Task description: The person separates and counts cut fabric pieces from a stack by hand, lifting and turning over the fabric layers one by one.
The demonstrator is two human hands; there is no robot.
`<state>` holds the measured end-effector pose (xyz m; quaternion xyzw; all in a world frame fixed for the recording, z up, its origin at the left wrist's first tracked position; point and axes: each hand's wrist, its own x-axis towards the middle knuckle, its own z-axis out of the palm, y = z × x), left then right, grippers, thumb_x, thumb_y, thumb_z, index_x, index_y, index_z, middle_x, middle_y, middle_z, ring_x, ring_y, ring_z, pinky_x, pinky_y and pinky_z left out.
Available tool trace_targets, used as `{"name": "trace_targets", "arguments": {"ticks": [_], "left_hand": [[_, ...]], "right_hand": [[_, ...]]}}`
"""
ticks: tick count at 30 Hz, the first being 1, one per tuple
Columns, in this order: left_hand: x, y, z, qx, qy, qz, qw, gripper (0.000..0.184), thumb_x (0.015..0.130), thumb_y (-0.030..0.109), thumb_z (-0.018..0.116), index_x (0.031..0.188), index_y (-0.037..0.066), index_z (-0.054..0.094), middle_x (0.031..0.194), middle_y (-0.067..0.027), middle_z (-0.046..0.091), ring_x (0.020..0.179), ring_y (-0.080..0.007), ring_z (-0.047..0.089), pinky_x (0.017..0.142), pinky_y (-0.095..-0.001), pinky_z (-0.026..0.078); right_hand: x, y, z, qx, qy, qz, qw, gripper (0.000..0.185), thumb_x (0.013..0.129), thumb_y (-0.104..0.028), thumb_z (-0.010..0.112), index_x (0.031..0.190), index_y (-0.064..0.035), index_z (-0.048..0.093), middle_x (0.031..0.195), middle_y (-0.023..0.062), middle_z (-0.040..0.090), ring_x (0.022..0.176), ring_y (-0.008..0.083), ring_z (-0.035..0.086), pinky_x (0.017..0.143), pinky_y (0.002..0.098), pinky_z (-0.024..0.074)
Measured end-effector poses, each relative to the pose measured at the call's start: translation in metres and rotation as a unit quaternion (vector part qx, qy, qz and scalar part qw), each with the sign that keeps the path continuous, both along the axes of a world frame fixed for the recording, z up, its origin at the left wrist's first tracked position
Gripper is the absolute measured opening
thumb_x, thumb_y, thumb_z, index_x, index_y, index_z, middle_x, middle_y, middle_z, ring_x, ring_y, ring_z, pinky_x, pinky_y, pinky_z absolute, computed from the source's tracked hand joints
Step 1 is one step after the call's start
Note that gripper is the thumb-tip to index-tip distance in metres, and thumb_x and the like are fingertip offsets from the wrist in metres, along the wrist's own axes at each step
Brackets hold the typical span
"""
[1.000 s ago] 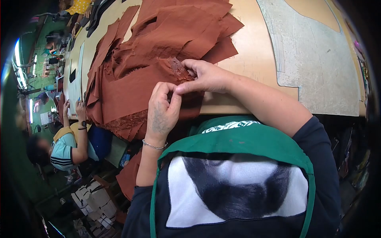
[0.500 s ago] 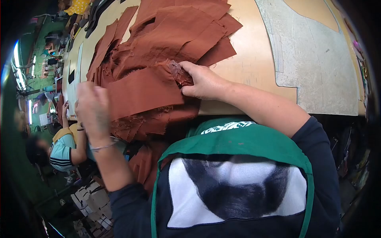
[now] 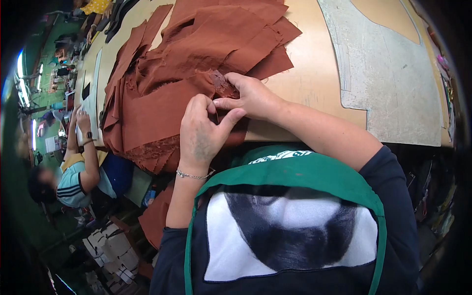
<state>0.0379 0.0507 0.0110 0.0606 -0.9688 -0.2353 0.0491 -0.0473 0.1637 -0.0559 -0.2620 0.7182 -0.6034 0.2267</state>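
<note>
Rust-brown fabric pieces [image 3: 152,109] with frayed edges lie in a large overlapping pile on the table, some hanging over its near edge. My right hand [image 3: 253,98] is closed around a bunched, frayed end of several layers, its thumb and fingers gripping the stack's right side. Right beside it, my left hand [image 3: 200,130] has its fingertips bent over the right edge of the top fabric piece. The left thumb points toward the right hand, and the left fingers' exact contact is partly hidden.
On the pale table [image 3: 314,73] lies a large grey pattern sheet [image 3: 393,78] at the right. A co-worker in a light blue shirt [image 3: 73,184] sits at the left, hands on the table. Another person's yellow sleeve [image 3: 96,7] shows top left. Stacked pale bundles [image 3: 115,250] sit below.
My left hand has moved right from the fabric's left end to its right edge, next to my right hand. The right hand keeps its grip. The co-worker's arms have shifted.
</note>
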Motion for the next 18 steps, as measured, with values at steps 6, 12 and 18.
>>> {"name": "trace_targets", "arguments": {"ticks": [6,12,18], "left_hand": [[0.0,-0.008,0.003,-0.049,0.006,-0.017,0.999,0.032,0.074,0.024,0.068,0.078,0.0,0.048,0.071,-0.0132,0.048,0.067,-0.0294,0.05,0.061,-0.0382,0.043],[-0.003,-0.04,0.016,-0.109,0.127,-0.048,0.985,0.002,0.08,0.001,0.052,0.08,0.001,0.05,0.076,-0.0163,0.051,0.072,-0.034,0.053,0.064,-0.0402,0.043],[-0.007,-0.176,0.102,-0.363,0.308,0.156,0.865,0.014,0.088,0.016,0.05,0.087,0.002,0.055,0.081,-0.0142,0.06,0.07,-0.0302,0.058,0.064,-0.0382,0.044]], "right_hand": [[0.0,-0.001,-0.001,-0.009,-0.007,0.006,1.0,0.04,0.075,-0.026,0.071,0.099,0.0003,0.054,0.083,0.0145,0.06,0.076,0.0187,0.056,0.069,0.0313,0.0453],[0.005,-0.002,-0.002,-0.013,0.03,-0.002,0.999,0.035,0.077,-0.022,0.067,0.101,-0.0002,0.052,0.088,0.0181,0.06,0.083,0.0271,0.06,0.074,0.0351,0.0453],[0.005,0.0,0.0,0.012,0.024,-0.003,1.0,0.031,0.079,-0.018,0.064,0.1,-0.0007,0.05,0.089,0.0204,0.06,0.086,0.0319,0.059,0.074,0.0364,0.0451]]}}
